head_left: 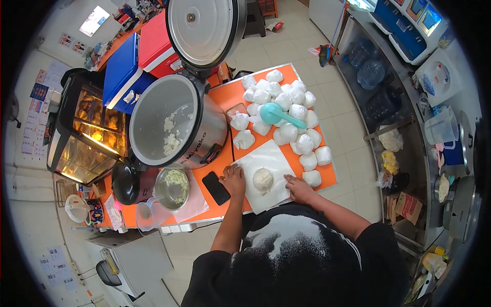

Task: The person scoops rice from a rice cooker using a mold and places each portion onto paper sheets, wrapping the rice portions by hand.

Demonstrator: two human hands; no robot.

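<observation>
A round mound of rice (263,180) sits in the middle of a white paper sheet (261,153) on the orange table. At the sheet's left edge lies my left hand (233,179), fingers apart and holding nothing. My right hand (298,187) touches the right edge of the sheet, its fingers partly seen from above. Many white wrapped bundles (287,97) are grouped beyond the sheet, with a turquoise scoop (279,114) on top. Left of my left hand is a black phone (216,188).
A large open rice cooker (171,123) with some rice inside stands to the left. Nearer is a metal bowl (172,189) of shredded green food, beside a clear plastic jug (148,214). A lit food display case (92,130) and a blue cooler (125,77) stand farther left.
</observation>
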